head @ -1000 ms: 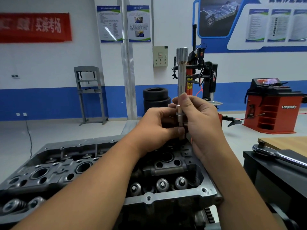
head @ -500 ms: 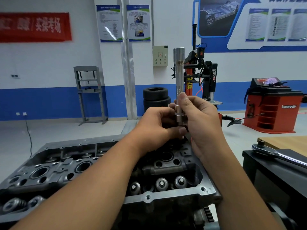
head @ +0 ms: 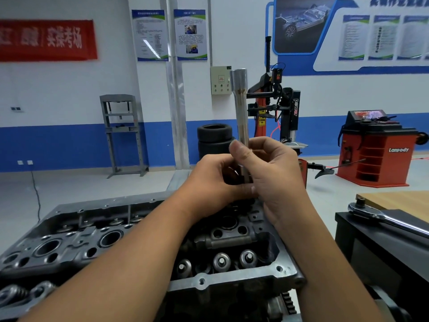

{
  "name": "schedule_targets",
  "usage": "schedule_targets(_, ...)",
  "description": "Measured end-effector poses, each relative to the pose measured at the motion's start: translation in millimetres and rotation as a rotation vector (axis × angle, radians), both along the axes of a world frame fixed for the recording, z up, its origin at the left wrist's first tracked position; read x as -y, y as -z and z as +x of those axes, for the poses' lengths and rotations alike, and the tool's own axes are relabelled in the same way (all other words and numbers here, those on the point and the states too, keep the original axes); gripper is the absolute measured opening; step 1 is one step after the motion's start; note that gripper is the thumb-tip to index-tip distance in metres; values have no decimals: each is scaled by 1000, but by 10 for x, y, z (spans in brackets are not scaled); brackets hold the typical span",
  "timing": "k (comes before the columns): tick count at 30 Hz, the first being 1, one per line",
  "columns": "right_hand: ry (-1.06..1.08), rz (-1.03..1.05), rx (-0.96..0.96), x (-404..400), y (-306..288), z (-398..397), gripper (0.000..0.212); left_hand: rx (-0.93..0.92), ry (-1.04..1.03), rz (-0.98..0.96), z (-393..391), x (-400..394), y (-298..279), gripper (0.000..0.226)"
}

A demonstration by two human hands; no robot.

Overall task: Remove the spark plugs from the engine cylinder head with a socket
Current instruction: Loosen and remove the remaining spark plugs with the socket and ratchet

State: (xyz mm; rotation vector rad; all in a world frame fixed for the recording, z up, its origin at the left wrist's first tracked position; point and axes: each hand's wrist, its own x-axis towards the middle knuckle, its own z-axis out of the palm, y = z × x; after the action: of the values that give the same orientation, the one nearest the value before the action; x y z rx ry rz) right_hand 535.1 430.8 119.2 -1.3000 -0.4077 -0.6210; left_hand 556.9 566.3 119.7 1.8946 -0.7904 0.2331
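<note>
A long silver socket (head: pixel 241 105) stands upright above the far right end of the dark engine cylinder head (head: pixel 76 242). My right hand (head: pixel 269 173) grips its lower shaft, thumb pressed against it. From the left, the fingertips of my left hand (head: pixel 213 180) pinch the bottom end of the same tool. The tool's lower tip and anything in it are hidden between my fingers. Round plug wells (head: pixel 111 238) show in the head's top face.
A ratchet handle (head: pixel 380 217) lies on the black bench at the right, beside a wooden tabletop (head: pixel 399 203). Valve springs (head: pixel 221 261) line the head's near edge. Stacked tyres (head: pixel 214 140), a tyre changer and a red wheel balancer (head: pixel 376 152) stand on the floor behind.
The socket's top has swayed slightly left and settled upright again. Both hands keep their hold in the same place above the head.
</note>
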Motion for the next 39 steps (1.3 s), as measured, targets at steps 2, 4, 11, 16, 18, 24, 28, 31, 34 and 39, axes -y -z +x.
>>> schedule_targets(2, 14, -7, 15, -3, 12, 10, 34, -9, 20, 2, -7, 0, -5, 39)
schedule_targets(4, 37, 0, 2, -5, 12, 35, 25, -48, 66, -14, -6, 0, -2, 30)
schedule_targets(11, 24, 71, -58, 15, 12, 51, 29, -9, 21, -21, 22, 8, 7, 23)
schedule_targets(16, 66, 27, -55, -12, 0, 18, 25, -49, 47, -71, 3, 14, 17, 20)
schedule_targets(18, 75, 15, -60, -20, -18, 14, 27, -67, 73, -90, -11, 31, 16, 16)
schedule_targets(24, 61, 5, -65, -18, -31, 5, 26, -20, 8, -85, -12, 39, -3, 26)
schedule_targets(28, 86, -4, -49, -2, -15, -4, 24, -23, 19, -97, -4, 16, -9, 27)
schedule_targets(31, 62, 5, -47, -6, -23, 23, 26, -58, 89, -132, -11, 37, 0, 22)
schedule_targets(34, 39, -4, -52, -7, -27, 34, 27, -40, 67, -132, -8, 38, -8, 25)
schedule_targets(39, 57, -19, -22, -7, -12, 41, 25, -41, 51, -147, -6, 19, -16, 29)
